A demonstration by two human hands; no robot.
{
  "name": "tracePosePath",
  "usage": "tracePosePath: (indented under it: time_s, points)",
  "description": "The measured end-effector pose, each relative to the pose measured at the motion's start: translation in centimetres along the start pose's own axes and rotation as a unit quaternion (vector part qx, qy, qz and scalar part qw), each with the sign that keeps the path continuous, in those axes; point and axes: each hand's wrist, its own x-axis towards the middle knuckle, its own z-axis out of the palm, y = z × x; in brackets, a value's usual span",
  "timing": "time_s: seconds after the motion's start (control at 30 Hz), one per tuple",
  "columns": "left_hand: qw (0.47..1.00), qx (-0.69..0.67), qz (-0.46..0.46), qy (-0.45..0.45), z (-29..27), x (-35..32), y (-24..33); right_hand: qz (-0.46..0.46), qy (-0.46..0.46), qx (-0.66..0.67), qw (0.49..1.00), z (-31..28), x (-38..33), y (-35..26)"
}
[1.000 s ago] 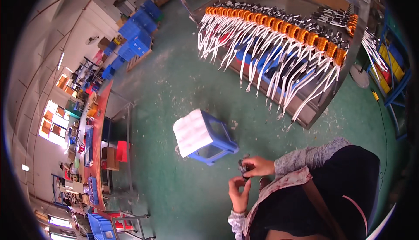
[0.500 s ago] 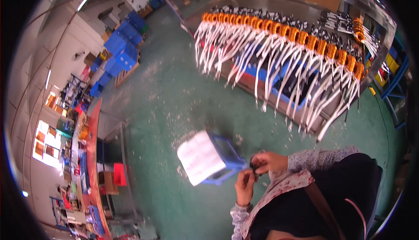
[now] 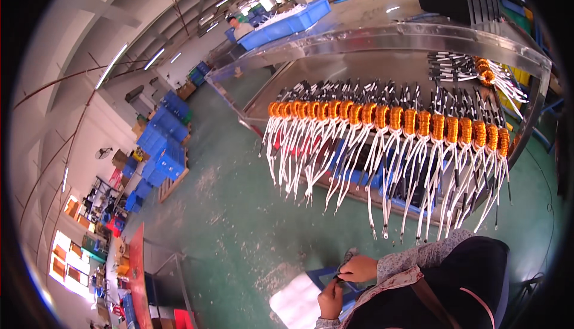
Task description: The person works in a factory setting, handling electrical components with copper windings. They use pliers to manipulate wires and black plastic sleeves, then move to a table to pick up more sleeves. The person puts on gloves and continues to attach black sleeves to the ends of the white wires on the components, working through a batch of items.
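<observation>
My left hand (image 3: pixel 330 301) and my right hand (image 3: pixel 359 268) meet close in front of my body, fingers bent and pinched together. Between them is a small dark thing, too small and covered to name. Just left of the hands, on the floor, is a stool with a white padded top (image 3: pixel 297 301) and blue legs. Beyond my hands, a long row of orange copper-wire coils (image 3: pixel 396 118) lines the near edge of a metal rack shelf. Their white sleeved leads (image 3: pixel 372 200) hang over that edge, and black-sleeved ends lie back on the shelf.
The metal rack's top (image 3: pixel 382 34) carries a blue tray (image 3: pixel 287 27) and a black bin (image 3: pixel 459 5). More coils (image 3: pixel 485 73) lie at the shelf's right. Blue crates (image 3: pixel 161 143) are stacked on a pallet at the left; a red-edged bench (image 3: pixel 137 275) stands nearer. A person (image 3: pixel 240 28) is far off.
My view has tilted up, so the rack, coils and stool sit lower in the picture and the rack's top has come into sight. Both hands stay together at the small dark thing.
</observation>
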Motion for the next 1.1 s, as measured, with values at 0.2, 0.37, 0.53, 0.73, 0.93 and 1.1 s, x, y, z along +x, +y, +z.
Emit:
tracePosePath:
  time_s: [0.2,0.37,0.53,0.73,0.93,1.1]
  points:
    - [0.676,-0.666,-0.221,-0.226,2.1,6.5,-4.7,-0.03,0.088,-0.113,0.989,-0.8,2.7,1.8]
    - [0.549,-0.781,-0.195,-0.227,2.9,15.9,-10.7,-0.035,0.19,-0.158,0.968,-0.4,6.3,0.9]
    - [0.717,-0.624,-0.135,-0.281,0.3,18.7,-9.2,-0.028,0.274,-0.191,0.942,1.9,9.8,0.5]
    - [0.755,-0.494,-0.166,-0.398,1.2,17.8,-22.0,-0.081,0.14,-0.054,0.985,5.6,14.7,-0.5]
    - [0.733,-0.573,-0.254,-0.263,-4.3,22.0,-19.1,-0.054,0.054,0.04,0.996,6.3,20.1,-0.2]
    - [0.787,-0.607,-0.058,-0.088,-4.2,29.7,-16.7,-0.119,0.002,0.079,0.99,4.0,26.4,0.5]
